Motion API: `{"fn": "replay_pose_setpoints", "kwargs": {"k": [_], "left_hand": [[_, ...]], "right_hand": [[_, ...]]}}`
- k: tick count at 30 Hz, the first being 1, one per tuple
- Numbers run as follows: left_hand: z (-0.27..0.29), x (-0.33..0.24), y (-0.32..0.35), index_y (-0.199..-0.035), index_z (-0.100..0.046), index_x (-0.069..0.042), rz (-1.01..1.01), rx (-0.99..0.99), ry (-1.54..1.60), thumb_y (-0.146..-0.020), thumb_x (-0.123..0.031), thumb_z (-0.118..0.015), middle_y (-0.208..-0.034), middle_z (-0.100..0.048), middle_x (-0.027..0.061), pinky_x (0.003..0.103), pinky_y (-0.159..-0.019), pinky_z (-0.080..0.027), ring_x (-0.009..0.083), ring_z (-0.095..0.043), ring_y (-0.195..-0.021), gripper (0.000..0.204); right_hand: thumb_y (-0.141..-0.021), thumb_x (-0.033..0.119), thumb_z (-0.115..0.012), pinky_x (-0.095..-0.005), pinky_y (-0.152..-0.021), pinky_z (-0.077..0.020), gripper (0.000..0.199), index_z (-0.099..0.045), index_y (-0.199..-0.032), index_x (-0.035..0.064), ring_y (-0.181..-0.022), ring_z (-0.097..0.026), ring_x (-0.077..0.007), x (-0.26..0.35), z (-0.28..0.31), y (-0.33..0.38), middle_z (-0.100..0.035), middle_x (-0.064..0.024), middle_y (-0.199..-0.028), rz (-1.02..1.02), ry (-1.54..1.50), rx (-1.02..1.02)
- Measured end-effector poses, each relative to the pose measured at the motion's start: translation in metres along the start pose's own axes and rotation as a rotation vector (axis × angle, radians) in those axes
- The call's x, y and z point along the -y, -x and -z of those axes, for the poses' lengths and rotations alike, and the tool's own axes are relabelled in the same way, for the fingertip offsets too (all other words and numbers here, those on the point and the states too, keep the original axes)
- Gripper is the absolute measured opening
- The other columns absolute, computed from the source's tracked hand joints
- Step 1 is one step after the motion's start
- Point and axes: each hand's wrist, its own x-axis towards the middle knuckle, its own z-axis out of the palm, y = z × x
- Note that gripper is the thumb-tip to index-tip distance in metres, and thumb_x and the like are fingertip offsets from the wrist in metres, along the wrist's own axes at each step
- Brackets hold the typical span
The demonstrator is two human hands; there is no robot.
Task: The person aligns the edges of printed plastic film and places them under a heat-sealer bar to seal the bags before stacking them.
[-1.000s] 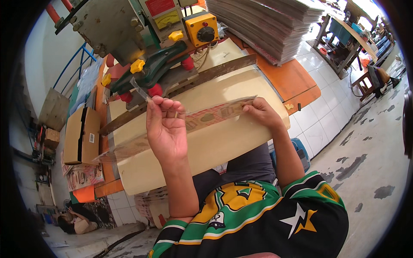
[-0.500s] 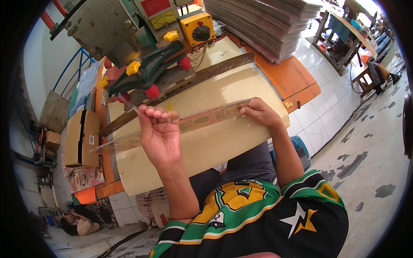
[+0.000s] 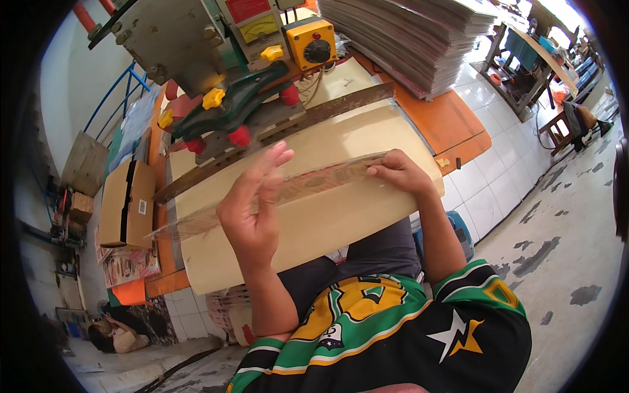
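Observation:
A long clear plastic strip with a reddish printed pattern (image 3: 314,181) slants across a cream sheet (image 3: 327,216) in front of me. My right hand (image 3: 401,173) pinches its right end between thumb and fingers. Above its middle-left part, my left hand (image 3: 252,206) is raised with the fingers extended and the thumb apart; nothing shows in it. The strip's far left end runs out past that hand. Beyond the sheet stands a machine with a dark green clamp frame (image 3: 229,108), yellow knobs and red feet.
A metal straightedge bar (image 3: 327,111) crosses the orange table (image 3: 458,128) behind the strip. Far right holds a tall stack of sheets (image 3: 406,39); a yellow control box (image 3: 311,42) sits beside the machine. At left lies a brown cardboard box (image 3: 128,203). Another person (image 3: 118,334) is at lower left.
My left hand has turned, and its fingers have uncurled and moved up, away from the thin clear piece near them. My right hand keeps its pinch on the strip.

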Motion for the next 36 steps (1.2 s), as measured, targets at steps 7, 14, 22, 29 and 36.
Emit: {"fn": "replay_pose_setpoints", "kwargs": {"k": [7,14,22,29,36], "left_hand": [[0.038,0.020,-0.005,-0.121,-0.069,-0.007,-0.083,0.329,-0.551,-0.083,-0.029,-0.079,-0.108,-0.073,0.0123,0.039,-0.082,-0.053,0.0308,-0.069,-0.096,0.045],[0.027,0.013,-0.016,-0.101,-0.072,-0.007,0.050,0.444,-0.557,-0.084,-0.018,-0.077,-0.088,-0.062,0.0109,0.042,-0.074,-0.049,0.0308,-0.063,-0.082,0.021],[0.014,0.028,-0.009,-0.099,-0.072,-0.007,0.029,0.426,-0.391,-0.091,-0.017,-0.070,-0.091,-0.065,0.0117,0.042,-0.071,-0.050,0.0328,-0.065,-0.081,0.013],[0.008,0.033,-0.003,-0.097,-0.071,-0.007,0.079,0.364,-0.415,-0.096,-0.021,-0.065,-0.089,-0.070,0.0134,0.042,-0.071,-0.053,0.0356,-0.067,-0.081,0.015],[-0.006,0.043,0.012,-0.092,-0.072,-0.008,-0.231,0.144,-0.566,-0.089,-0.014,-0.068,-0.084,-0.073,0.0097,0.039,-0.072,-0.051,0.0286,-0.070,-0.079,0.008]], "right_hand": [[-0.096,0.024,-0.073,-0.0265,-0.060,-0.0406,0.030,-0.072,-0.102,-0.0055,-0.068,-0.048,-0.0054,0.004,-0.003,0.000,-0.055,0.0044,-0.068,-0.049,-0.110,0.036],[-0.100,0.019,-0.067,-0.0261,-0.076,-0.0481,0.027,-0.071,-0.110,-0.0057,-0.081,-0.057,-0.0069,-0.010,0.004,-0.002,-0.068,0.0001,-0.088,-0.024,-0.089,0.144],[-0.099,0.027,-0.069,-0.0270,-0.080,-0.0489,0.036,-0.070,-0.120,-0.0025,-0.089,-0.060,-0.0082,-0.007,0.000,-0.004,-0.073,-0.0036,-0.096,0.012,-0.172,0.163],[-0.101,0.029,-0.064,-0.0308,-0.092,-0.0501,0.042,-0.065,-0.130,-0.0016,-0.102,-0.064,-0.0127,0.003,0.001,-0.006,-0.074,-0.0092,-0.112,0.065,-0.071,0.188],[-0.101,0.027,-0.062,-0.0312,-0.097,-0.0500,0.042,-0.065,-0.131,-0.0028,-0.110,-0.065,-0.0156,0.019,-0.009,-0.007,-0.071,-0.0099,-0.123,0.015,-0.164,0.187]]}}
